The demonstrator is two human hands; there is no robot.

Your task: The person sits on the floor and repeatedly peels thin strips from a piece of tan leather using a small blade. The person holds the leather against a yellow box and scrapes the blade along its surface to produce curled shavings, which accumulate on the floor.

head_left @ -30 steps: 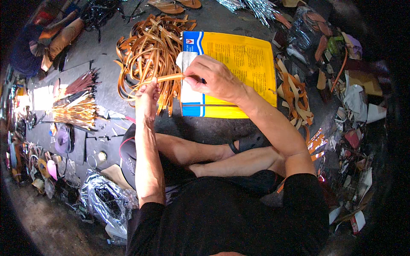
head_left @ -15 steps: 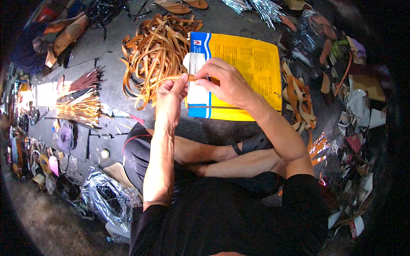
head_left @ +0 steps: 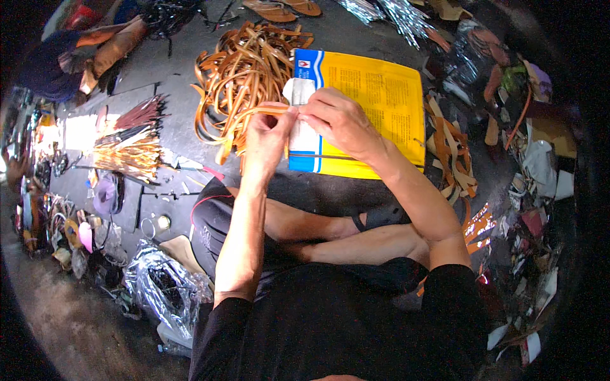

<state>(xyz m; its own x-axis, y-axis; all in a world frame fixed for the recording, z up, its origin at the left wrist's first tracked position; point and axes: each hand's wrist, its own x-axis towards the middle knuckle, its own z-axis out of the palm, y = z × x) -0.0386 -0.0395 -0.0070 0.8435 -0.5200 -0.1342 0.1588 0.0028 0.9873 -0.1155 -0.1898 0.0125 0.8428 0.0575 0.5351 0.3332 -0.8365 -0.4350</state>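
A tan leather strap (head_left: 265,109) runs from the tangled pile of straps (head_left: 244,79) into my left hand (head_left: 264,141), whose thumb and fingers pinch it. My right hand (head_left: 343,122) meets the left fingertips and pinches the strap at that spot; the strap's end is hidden by the fingers. Both hands are over the blue left part of a yellow and blue printed sheet or flat bag (head_left: 375,89) on the floor. A white pad or folded cloth (head_left: 297,92) lies on that sheet, just beyond the fingertips.
Bundles of thin strips (head_left: 127,152) lie at the left. Clear plastic wrap (head_left: 162,286) is by my left knee. More tan straps (head_left: 451,149) and mixed scraps (head_left: 530,222) spread along the right. Sandals (head_left: 270,9) and another person's arm (head_left: 117,44) are at the far side.
The view has shifted slightly. My right fingertips have come in against the left ones, and the strap piece that showed under my right hand is no longer visible.
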